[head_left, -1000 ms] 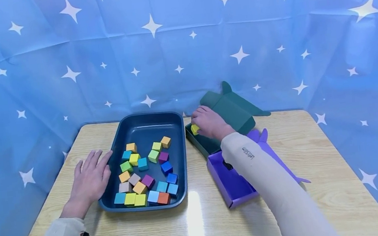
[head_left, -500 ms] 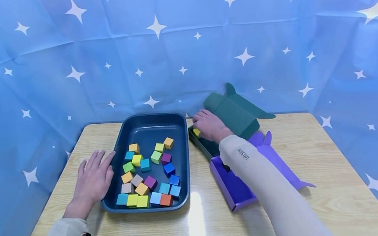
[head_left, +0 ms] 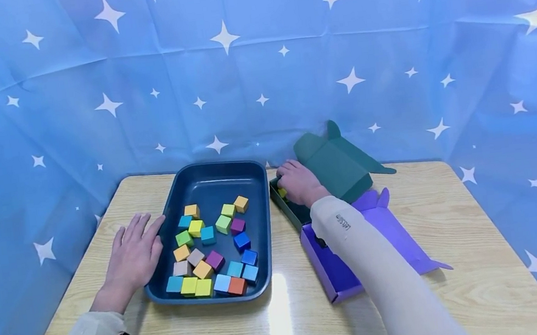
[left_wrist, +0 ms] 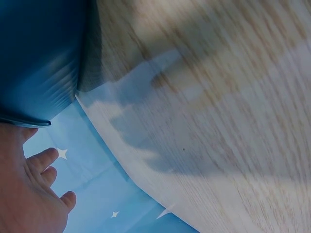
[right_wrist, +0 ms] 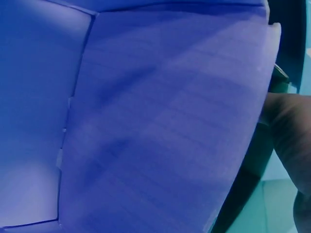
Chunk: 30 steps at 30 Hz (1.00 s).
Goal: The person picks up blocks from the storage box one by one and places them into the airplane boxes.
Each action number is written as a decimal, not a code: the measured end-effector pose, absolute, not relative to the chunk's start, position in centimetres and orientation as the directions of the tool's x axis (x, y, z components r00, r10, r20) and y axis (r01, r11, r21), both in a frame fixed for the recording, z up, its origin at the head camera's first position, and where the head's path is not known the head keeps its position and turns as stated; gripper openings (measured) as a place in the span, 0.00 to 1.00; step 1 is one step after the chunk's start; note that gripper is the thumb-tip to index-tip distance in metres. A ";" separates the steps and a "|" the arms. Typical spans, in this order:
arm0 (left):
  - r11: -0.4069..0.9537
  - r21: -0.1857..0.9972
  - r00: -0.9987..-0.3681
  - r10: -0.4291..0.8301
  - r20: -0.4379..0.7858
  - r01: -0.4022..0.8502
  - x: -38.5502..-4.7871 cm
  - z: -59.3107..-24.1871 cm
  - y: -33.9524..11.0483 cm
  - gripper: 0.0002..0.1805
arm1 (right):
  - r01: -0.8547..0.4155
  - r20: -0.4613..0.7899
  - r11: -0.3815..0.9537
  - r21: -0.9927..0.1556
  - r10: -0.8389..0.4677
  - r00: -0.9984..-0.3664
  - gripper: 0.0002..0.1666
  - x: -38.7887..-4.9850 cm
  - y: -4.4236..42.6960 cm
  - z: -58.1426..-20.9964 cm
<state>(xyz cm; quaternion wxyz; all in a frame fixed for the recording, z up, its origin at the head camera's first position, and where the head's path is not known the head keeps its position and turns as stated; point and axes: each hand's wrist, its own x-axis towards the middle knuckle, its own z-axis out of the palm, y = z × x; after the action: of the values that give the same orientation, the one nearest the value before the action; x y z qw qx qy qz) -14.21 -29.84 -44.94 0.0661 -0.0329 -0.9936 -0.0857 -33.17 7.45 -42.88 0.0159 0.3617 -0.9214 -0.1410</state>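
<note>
My right hand [head_left: 298, 182] is down in the far left part of the green box [head_left: 287, 208], its fingers curled at a yellow cube [head_left: 282, 192] that is mostly hidden beneath them. In the right wrist view the purple box wall [right_wrist: 165, 116] covers most of the picture and only part of the right hand [right_wrist: 291, 136] shows. My left hand [head_left: 131, 252] lies with spread fingers at the left rim of the dark blue tray [head_left: 214, 169]. Several coloured cubes, among them an orange-red cube [head_left: 236, 286] and a purple cube [head_left: 215, 260], lie in that tray.
The open purple box [head_left: 321, 272] adjoins the green box on its near side, under my right forearm. Both lids, green [head_left: 335, 162] and purple [head_left: 397, 230], are folded back to the right. A blue star-patterned cloth [head_left: 257, 69] surrounds the wooden table [head_left: 218, 333].
My right hand has sunk a little lower into the green box with the yellow cube, which shows less now. The left hand keeps its place by the tray. The view has shifted slightly.
</note>
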 end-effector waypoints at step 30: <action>0.983 0.166 -0.988 0.053 0.147 0.077 -14.2 -45.1 -29.8 0.26 | -0.641 0.009 0.754 0.145 -0.649 -0.761 0.17 -32.3 8.4 -40.6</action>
<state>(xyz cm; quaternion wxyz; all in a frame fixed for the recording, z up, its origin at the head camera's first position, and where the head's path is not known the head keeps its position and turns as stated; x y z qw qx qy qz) -14.23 -29.78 -45.10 0.0710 -0.0326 -0.9933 -0.0857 -32.31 8.39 -40.60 0.0294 0.3444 -0.9360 -0.0668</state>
